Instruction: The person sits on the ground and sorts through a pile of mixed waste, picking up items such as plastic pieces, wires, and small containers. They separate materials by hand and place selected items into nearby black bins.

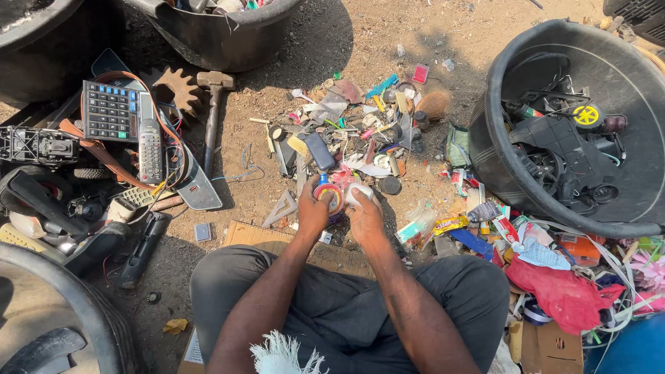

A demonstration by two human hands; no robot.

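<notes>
Hands meet over the dirt just ahead of the person's knees: the left hand (313, 211) is curled around a small round toy (328, 194) with red, yellow and blue parts, and the right hand (365, 216) is closed over a white rounded piece (359, 192) touching it. Both grips look firm, fingers wrapped, nothing loose between them. Beyond lies a scatter of small scrap (360, 131) (plastic bits, caps, wrappers), with a hammer (212, 114) and a rusty gear (176, 88) to the left and a black tub (609, 125) of dark toy parts to the right. Risk, as I judge it: brittle plastic could snap under prying, or a small piece could slip free and vanish into the litter below.
</notes>
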